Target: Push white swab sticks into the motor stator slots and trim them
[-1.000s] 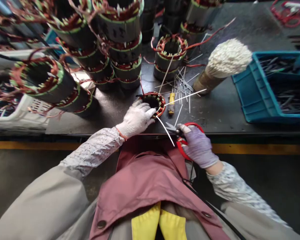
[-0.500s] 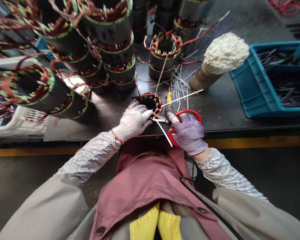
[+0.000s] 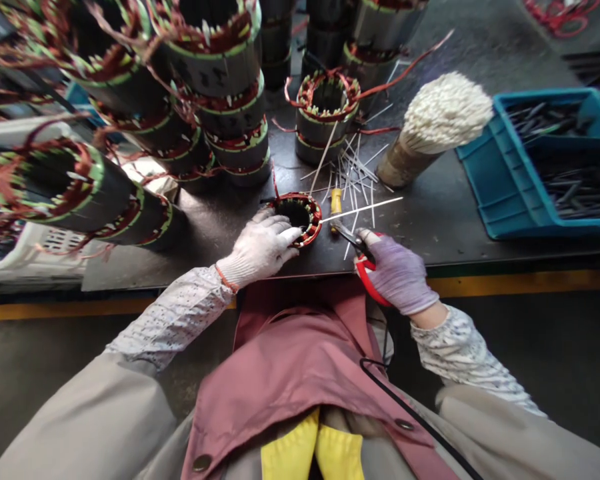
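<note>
In the head view, my left hand [image 3: 263, 245], in a white knit glove, is closed on the near left side of a small wound stator [image 3: 312, 233] with red-brown copper windings. The stator rests on the dark bench, and two white cords stick out from its rim, one away from me and one to the right. My right hand [image 3: 399, 275], in a purple glove, grips red-handled scissors [image 3: 369, 275]. Their blades point up and left, apart from the stator. A yellow-handled tool [image 3: 335, 202] lies just beyond the blade tips.
Taller stators [image 3: 230, 100] stand stacked at the back left, others [image 3: 123, 193] lean nearer. Another stator [image 3: 326, 120] stands behind mine. Loose white cord pieces [image 3: 357, 167] lie near a standing bundle of white cords [image 3: 443, 113]. Blue bins [image 3: 485, 180] hold dark pieces; a white basket [image 3: 40, 257] is left.
My right hand and the scissors have drawn away from the stator's rim to the right. The white cord end that hung at the rim's near side no longer shows there. My left hand stays on the stator.
</note>
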A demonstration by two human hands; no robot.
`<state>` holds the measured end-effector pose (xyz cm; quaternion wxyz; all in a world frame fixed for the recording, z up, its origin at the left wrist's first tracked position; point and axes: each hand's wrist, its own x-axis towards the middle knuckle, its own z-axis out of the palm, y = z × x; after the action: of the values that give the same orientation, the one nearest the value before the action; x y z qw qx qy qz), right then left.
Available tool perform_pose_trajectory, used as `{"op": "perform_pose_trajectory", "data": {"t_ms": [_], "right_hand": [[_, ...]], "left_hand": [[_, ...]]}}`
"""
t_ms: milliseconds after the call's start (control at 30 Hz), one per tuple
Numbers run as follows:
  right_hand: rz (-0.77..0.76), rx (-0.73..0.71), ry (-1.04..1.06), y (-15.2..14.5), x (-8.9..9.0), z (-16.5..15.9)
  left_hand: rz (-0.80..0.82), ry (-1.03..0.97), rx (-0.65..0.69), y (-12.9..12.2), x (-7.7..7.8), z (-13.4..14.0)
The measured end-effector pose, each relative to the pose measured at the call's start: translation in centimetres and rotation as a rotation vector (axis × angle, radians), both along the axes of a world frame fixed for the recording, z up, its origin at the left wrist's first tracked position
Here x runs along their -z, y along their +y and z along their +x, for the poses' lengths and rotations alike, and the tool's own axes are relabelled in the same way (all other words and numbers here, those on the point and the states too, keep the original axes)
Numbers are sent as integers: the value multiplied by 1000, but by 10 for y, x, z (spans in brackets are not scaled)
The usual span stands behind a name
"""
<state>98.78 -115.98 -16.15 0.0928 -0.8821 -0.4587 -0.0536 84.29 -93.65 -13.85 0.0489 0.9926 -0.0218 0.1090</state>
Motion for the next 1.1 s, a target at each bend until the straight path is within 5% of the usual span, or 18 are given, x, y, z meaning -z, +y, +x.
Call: {"op": "perform_pose_trajectory", "data": {"t_ms": [400, 667, 800, 967, 1033, 1100], "right_hand": [[-161, -29, 91, 28, -20, 18], [-261, -94, 43, 66, -35, 28], [-285, -44, 16, 54, -34, 35], [-388, 232, 32, 12, -44, 64], [-384, 201, -43, 4, -48, 67], [-227, 6, -214, 12, -47, 60]], "left_hand": [[64, 40, 92, 11, -7, -8], [306, -134, -137, -3, 0, -39], [288, -71, -95, -6, -2, -42], [364, 8, -100, -13, -15, -37], [411, 49, -77, -18, -22, -34], [451, 107, -33, -25, -30, -31]]}}
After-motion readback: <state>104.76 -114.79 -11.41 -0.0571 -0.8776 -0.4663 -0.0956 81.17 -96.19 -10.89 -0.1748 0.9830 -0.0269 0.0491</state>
